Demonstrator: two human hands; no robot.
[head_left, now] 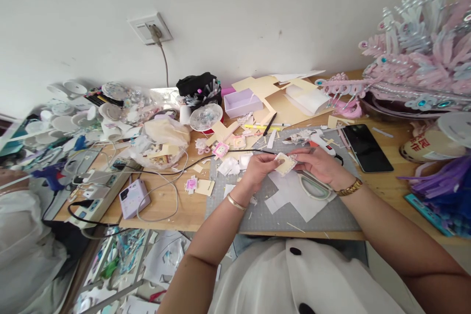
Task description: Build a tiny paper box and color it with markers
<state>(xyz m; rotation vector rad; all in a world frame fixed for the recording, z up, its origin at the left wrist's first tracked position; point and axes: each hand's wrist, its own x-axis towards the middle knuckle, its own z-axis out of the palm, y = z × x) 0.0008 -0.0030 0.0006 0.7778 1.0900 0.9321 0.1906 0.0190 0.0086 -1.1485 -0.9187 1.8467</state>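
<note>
A small cream card piece with a pale scalloped edge [285,165] is held up between both my hands, above the grey cutting mat [257,218]. My left hand [260,169] pinches its left side. My right hand [316,163] grips its right side with the fingertips. Below my right hand lies a pair of scissors with pale handles [315,187], resting on white paper [294,198]. Small decorated pieces with pink centres [221,149] lie to the left of my hands, near cream card scraps [204,187].
A glue gun [324,146] lies behind my right hand, beside a black phone [368,147]. Left are a power strip [93,206], a lilac power bank [134,199] and a loose cable. A lilac box [243,103] stands behind. Another person's sleeve [25,225] shows at far left.
</note>
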